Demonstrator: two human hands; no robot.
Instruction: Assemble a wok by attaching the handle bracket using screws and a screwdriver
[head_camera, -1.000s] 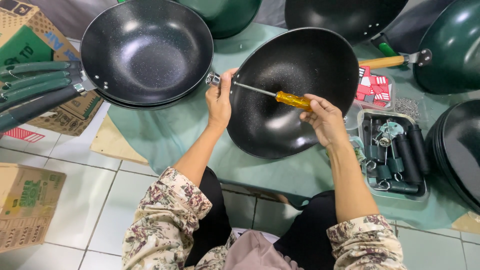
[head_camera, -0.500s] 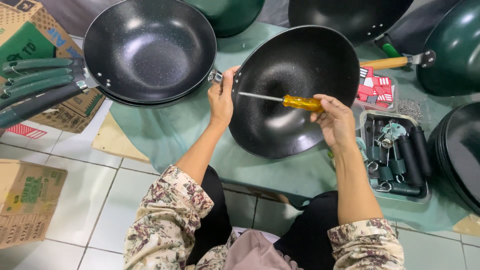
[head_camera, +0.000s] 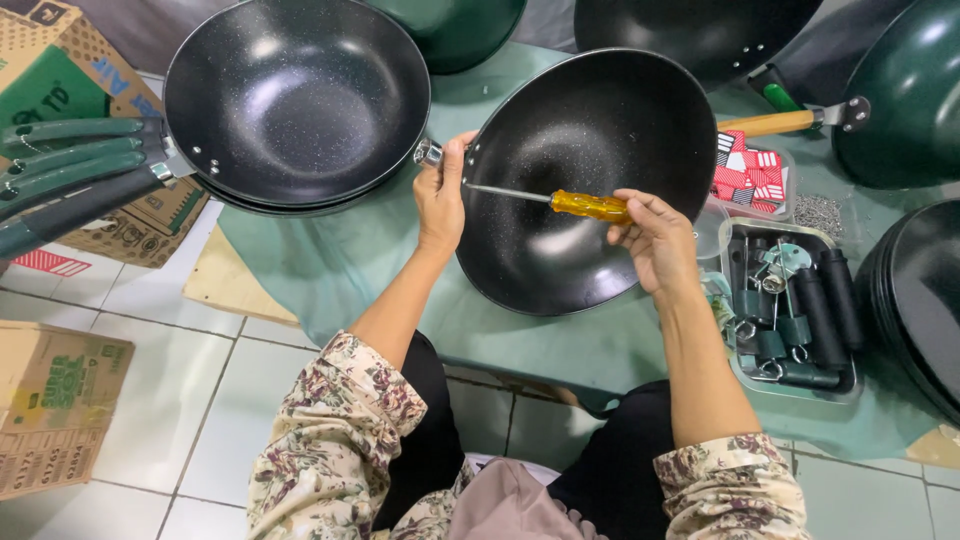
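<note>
At centre of the green-covered bench (head_camera: 330, 270), one black speckled wok (head_camera: 590, 180), tilted toward the viewer, its rim held at the left side by the left hand (head_camera: 440, 195), whose fingers are clamped on the rim beside a small metal handle stub (head_camera: 428, 152). Across the wok's bowl, one screwdriver (head_camera: 560, 202) with amber handle and thin steel shaft, lying nearly level, tip pointing to the rim just by the left thumb. Right hand (head_camera: 655, 240) with fingers closed around the amber handle. To the left, touching nothing of the held wok, a stack of like black woks (head_camera: 295, 100) with green handles (head_camera: 70, 170) jutting left over a cardboard box (head_camera: 60, 60). To the right, near the right wrist, a clear tray (head_camera: 790, 300) of dark green handles and metal hanging rings; behind it, a small tub with red-and-white packets (head_camera: 750, 170) and a heap of small screws (head_camera: 822, 212). Along the far edge and the right side, further dark green woks (head_camera: 900, 90), one with a wooden-toned handle (head_camera: 780, 122). On the tiled floor (head_camera: 150, 400) at lower left, a second cardboard box (head_camera: 55, 410). Floral sleeves (head_camera: 330, 440) on both arms.
</note>
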